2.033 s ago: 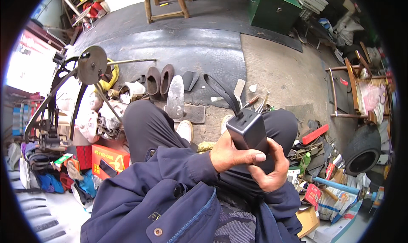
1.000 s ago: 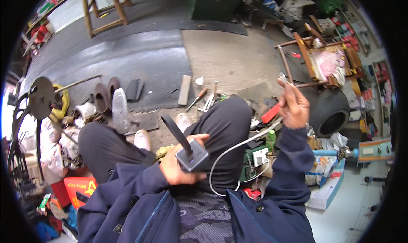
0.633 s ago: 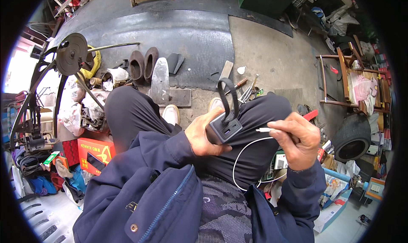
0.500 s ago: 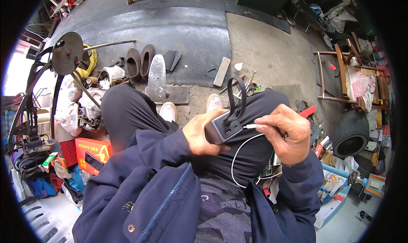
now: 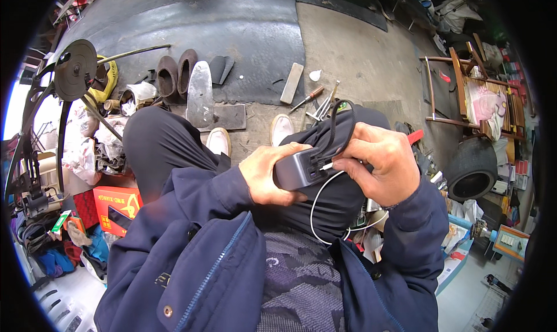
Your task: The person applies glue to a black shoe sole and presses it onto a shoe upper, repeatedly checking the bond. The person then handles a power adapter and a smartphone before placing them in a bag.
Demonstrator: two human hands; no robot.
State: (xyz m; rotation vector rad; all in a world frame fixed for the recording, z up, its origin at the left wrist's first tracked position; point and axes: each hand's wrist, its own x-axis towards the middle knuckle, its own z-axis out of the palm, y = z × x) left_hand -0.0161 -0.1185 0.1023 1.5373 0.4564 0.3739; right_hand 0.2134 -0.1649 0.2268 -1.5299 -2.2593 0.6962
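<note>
Here, hands (image 5: 268, 174) hold device (image 5: 292, 170), cable (image 5: 311, 215); red box (image 5: 112, 197) lettered.

2 brown shoes (image 5: 172, 79), black tire (image 5: 477, 153)

Two hands (image 5: 266, 175) (image 5: 384, 162), one power bank (image 5: 292, 172), four shoes (image 5: 219, 141), one tyre (image 5: 485, 159), perhaps two.

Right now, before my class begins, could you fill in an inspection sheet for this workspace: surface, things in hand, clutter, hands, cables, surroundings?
Surface: black mat beside bare brownish floor.
Things in hand: dark grey box with black strap, held above the lap.
Clutter: screwdriver, brown shoes, red box.
Hands: left hand grips the box; right hand pinches a white plug.
Cables: white cable loops over the trousers; plug at the box's end, seating unclear.
Surroundings: machine with disc left; tyre right.
</note>
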